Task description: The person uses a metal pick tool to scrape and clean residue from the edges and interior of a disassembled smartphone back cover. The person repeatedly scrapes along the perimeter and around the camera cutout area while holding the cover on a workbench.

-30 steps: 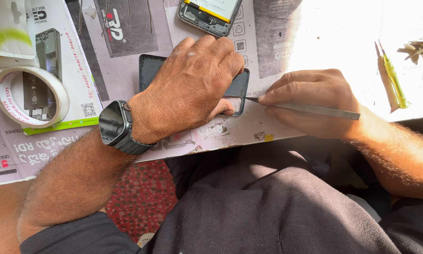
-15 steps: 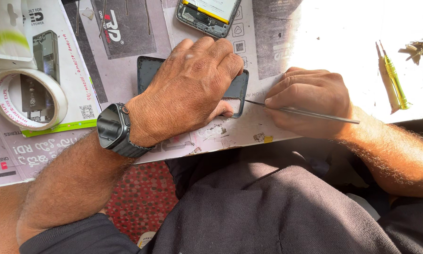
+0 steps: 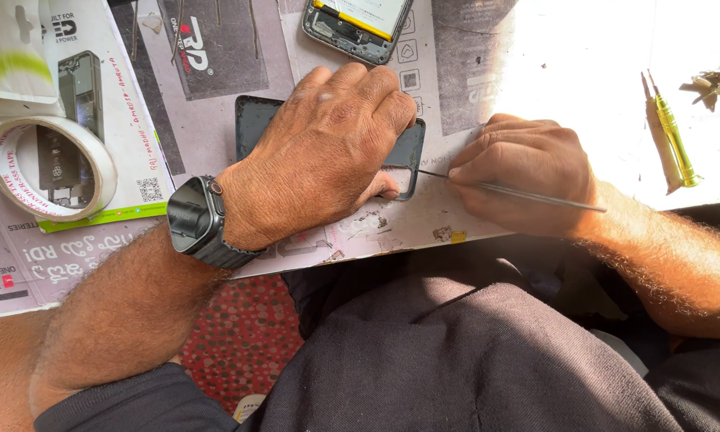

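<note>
My left hand [image 3: 324, 152] lies flat on a dark phone back panel [image 3: 254, 124] and presses it onto the paper-covered table [image 3: 456, 224]; a dark watch sits on that wrist. My right hand [image 3: 524, 172] grips a thin metal tool [image 3: 536, 194] like a pen. The tool's tip touches the right edge of the panel, near the left thumb. Most of the panel is hidden under my left hand.
An opened phone [image 3: 358, 22] with its insides showing lies at the top. A roll of white tape [image 3: 48, 168] rests at the left on printed packaging. A green-handled screwdriver [image 3: 673, 136] and other small tools lie at the far right. My lap is below the table edge.
My right hand has drawn slightly left toward the panel, bringing the tool's tip against its right edge. The left hand stays pressed on the panel.
</note>
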